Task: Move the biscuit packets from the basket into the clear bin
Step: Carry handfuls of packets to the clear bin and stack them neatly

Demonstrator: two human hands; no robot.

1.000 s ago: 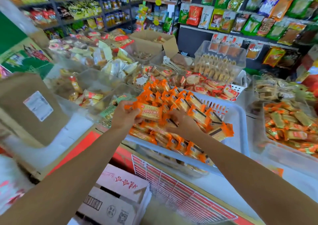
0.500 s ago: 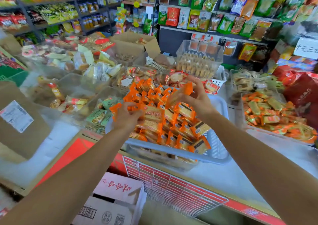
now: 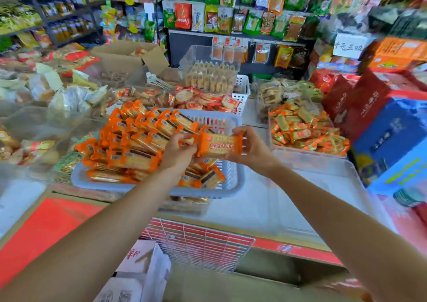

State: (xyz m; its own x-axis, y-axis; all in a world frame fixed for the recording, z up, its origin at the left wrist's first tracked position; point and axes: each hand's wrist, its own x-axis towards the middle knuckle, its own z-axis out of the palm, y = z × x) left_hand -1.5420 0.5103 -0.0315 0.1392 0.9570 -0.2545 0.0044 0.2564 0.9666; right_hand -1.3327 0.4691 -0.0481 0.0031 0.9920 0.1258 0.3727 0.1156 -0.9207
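Orange packet (image 3: 219, 145) gripped by left hand (image 3: 178, 154), right hand (image 3: 251, 149).

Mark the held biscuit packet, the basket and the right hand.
held biscuit packet (image 3: 219, 145): head view, middle of its printed front.
basket (image 3: 234, 186): head view, near right corner of its wall.
right hand (image 3: 253, 149): head view, middle of the hand.

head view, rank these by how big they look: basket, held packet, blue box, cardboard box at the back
1. basket
2. blue box, though the frame edge cuts it off
3. cardboard box, farther back, so it looks smaller
4. packet, smallest despite being nearest
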